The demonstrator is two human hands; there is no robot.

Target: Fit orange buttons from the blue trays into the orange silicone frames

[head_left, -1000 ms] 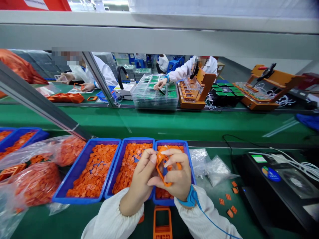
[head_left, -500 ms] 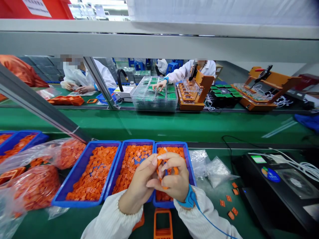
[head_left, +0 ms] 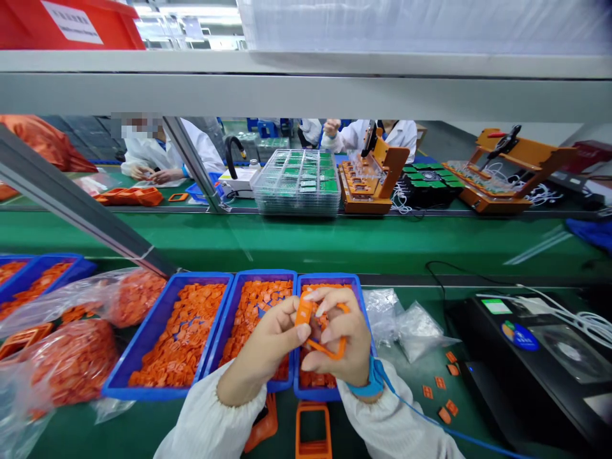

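Head view: left hand (head_left: 261,349) and right hand (head_left: 337,339) pinch a light, bendy-looking orange frame (head_left: 303,313), best held by its edges

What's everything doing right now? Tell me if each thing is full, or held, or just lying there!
left hand, pinching the orange frame
right hand, pinching the same frame
orange frame, held up over the right blue tray
right blue tray, holding orange pieces
middle blue tray, full of orange pieces
spare orange frame, lying flat on the green bench
plastic bag, stuffed with orange pieces
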